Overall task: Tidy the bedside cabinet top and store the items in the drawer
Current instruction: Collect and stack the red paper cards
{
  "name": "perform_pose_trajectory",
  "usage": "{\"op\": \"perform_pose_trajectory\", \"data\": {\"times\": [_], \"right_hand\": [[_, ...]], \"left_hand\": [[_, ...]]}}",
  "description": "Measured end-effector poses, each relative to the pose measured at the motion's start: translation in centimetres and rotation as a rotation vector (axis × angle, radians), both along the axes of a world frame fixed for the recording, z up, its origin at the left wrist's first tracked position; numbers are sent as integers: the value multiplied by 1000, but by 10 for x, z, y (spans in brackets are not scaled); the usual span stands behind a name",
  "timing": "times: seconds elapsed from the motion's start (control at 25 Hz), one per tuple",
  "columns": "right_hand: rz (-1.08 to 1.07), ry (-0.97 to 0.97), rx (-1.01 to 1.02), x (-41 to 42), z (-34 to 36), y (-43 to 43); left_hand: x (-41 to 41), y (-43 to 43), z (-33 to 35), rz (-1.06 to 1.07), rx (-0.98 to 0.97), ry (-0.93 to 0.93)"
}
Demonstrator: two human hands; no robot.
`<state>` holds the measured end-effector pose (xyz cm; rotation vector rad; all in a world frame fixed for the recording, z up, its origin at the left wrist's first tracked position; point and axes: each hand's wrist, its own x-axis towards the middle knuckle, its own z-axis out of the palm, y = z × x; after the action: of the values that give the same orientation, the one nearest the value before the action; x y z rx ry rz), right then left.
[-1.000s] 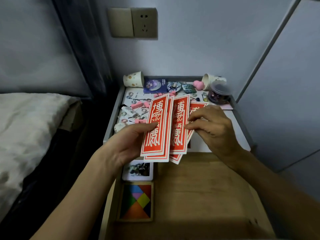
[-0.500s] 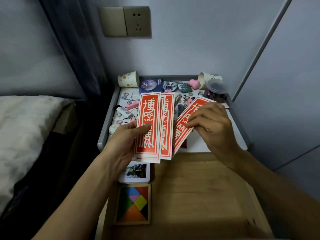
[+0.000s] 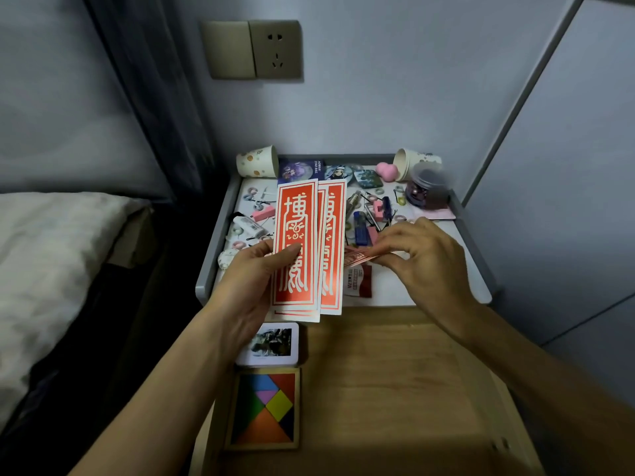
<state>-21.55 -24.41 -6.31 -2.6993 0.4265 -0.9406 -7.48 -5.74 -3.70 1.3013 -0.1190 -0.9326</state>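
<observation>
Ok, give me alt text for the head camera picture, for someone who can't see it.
A left hand holds a fan of red cards while the right hand pinches a single card, over a cluttered bedside cabinet top and an open drawer.

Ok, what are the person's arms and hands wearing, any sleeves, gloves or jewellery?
Nothing worn shows. The left hand and right hand are bare: no gloves or rings visible. The left forearm and right forearm are bare to the picture's edge, with no sleeve, watch or bracelet.

I see red cards [image 3: 298, 245] as glossy paper; drawer [image 3: 395, 372] matt bare wood; cabinet top [image 3: 426, 286] smooth white; jar [image 3: 427, 188] clear plastic.
</observation>
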Motion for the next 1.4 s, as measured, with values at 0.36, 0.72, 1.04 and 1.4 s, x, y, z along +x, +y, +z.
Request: {"op": "perform_pose_trajectory", "data": {"times": [0.36, 0.72, 1.04, 1.4], "right_hand": [[84, -87, -17, -4, 3, 3], [188, -27, 1070, 7, 15, 25], [56, -14, 1187, 2, 20, 17], [102, 68, 1111, 6, 21, 31]], "left_hand": [[0, -2, -1, 13, 16, -16], [-9, -9, -5, -62, 16, -122], [6, 0, -1, 21, -41, 4], [-10, -7, -2, -89, -8, -79]]}}
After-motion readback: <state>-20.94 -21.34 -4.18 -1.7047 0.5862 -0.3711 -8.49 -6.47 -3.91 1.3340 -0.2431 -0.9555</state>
